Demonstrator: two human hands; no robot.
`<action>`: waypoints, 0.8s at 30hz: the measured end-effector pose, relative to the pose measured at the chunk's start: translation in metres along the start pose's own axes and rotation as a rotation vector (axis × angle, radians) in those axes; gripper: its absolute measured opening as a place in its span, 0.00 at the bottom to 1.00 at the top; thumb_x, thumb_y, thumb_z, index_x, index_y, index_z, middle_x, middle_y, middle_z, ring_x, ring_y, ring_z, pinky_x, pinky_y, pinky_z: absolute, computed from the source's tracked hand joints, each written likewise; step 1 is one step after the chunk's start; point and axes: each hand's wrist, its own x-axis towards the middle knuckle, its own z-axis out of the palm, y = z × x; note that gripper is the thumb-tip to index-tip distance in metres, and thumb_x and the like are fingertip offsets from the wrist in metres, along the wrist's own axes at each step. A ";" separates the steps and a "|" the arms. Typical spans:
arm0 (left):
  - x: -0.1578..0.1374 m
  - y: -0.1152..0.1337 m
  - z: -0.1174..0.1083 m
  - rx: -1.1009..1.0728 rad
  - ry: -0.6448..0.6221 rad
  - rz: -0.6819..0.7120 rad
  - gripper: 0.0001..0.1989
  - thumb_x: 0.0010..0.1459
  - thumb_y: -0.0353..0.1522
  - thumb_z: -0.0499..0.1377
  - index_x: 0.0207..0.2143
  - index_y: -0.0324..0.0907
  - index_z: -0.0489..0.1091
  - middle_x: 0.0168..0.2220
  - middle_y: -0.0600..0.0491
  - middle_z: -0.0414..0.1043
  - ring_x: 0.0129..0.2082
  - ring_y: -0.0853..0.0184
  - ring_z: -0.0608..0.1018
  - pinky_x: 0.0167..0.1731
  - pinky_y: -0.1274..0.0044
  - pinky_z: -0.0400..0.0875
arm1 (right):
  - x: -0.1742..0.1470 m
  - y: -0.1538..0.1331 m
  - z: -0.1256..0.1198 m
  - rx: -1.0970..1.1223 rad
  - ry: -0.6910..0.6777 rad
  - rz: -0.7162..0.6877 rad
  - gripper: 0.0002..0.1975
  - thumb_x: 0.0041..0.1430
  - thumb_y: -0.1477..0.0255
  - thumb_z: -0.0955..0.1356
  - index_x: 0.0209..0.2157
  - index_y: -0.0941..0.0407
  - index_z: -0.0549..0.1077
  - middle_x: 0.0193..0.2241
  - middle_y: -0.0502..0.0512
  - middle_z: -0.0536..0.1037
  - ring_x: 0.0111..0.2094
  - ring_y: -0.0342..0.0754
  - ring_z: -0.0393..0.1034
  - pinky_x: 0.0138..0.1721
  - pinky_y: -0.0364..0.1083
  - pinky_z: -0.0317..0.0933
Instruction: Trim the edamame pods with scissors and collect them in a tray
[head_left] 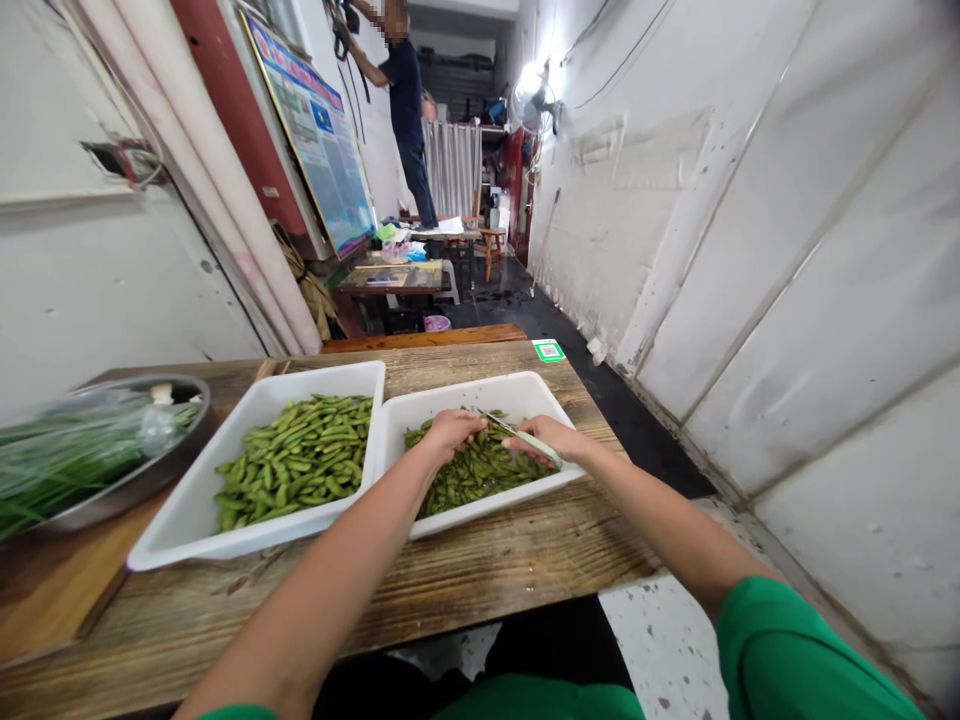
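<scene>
From where I stand, taking the person's seat as the clock's centre, a metal bowl sits at ten o'clock with long green stalks in a clear bag. Next, towards eleven, comes the left tray, white, with a broad heap of green pods. Right beside it, at twelve, the right tray holds a darker spread of pods. All of it rests on the wooden worktop.

The step in hand looks to be scissor work over that right tray. As I judge it, a cut there calls for a steady right wrist and left fingertips kept back from the edges.

The left hand reaches in at twelve, arm stretched forward, fingers drawn together in a pinch by the blade tips; whether a pod is between them I can't tell. The right hand comes in at one, palm turned inward, fingers wrapped round the pale green handles of the scissors, whose blades point towards eleven. How far the blades are parted is too small to make out.
</scene>
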 end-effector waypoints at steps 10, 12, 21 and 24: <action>0.007 0.008 -0.010 -0.491 0.036 -0.099 0.06 0.45 0.20 0.60 0.23 0.33 0.64 0.21 0.50 0.68 0.17 0.77 0.71 0.08 0.90 0.51 | -0.006 -0.018 0.004 0.107 -0.043 0.115 0.22 0.49 0.52 0.63 0.27 0.60 0.64 0.12 0.46 0.63 0.11 0.37 0.56 0.12 0.38 0.55; 0.005 0.011 -0.007 -0.570 0.050 -0.100 0.06 0.45 0.18 0.58 0.24 0.33 0.64 0.24 0.49 0.69 0.22 0.74 0.75 0.10 0.91 0.58 | -0.008 -0.020 0.004 0.097 -0.055 0.105 0.22 0.49 0.53 0.64 0.27 0.60 0.64 0.12 0.45 0.63 0.11 0.37 0.56 0.12 0.38 0.55; 0.000 0.013 0.004 -0.653 0.023 -0.099 0.06 0.48 0.16 0.55 0.26 0.32 0.65 0.26 0.48 0.70 0.28 0.70 0.77 0.21 0.88 0.72 | -0.010 -0.018 0.003 0.096 -0.056 0.035 0.22 0.49 0.53 0.64 0.28 0.61 0.65 0.12 0.45 0.63 0.11 0.37 0.56 0.12 0.38 0.54; 0.003 0.009 0.003 -0.639 -0.003 -0.090 0.06 0.48 0.16 0.55 0.26 0.31 0.65 0.27 0.48 0.71 0.28 0.71 0.76 0.22 0.88 0.72 | -0.007 -0.013 0.002 0.097 -0.049 0.001 0.22 0.48 0.54 0.65 0.28 0.61 0.65 0.12 0.45 0.62 0.11 0.37 0.57 0.12 0.37 0.53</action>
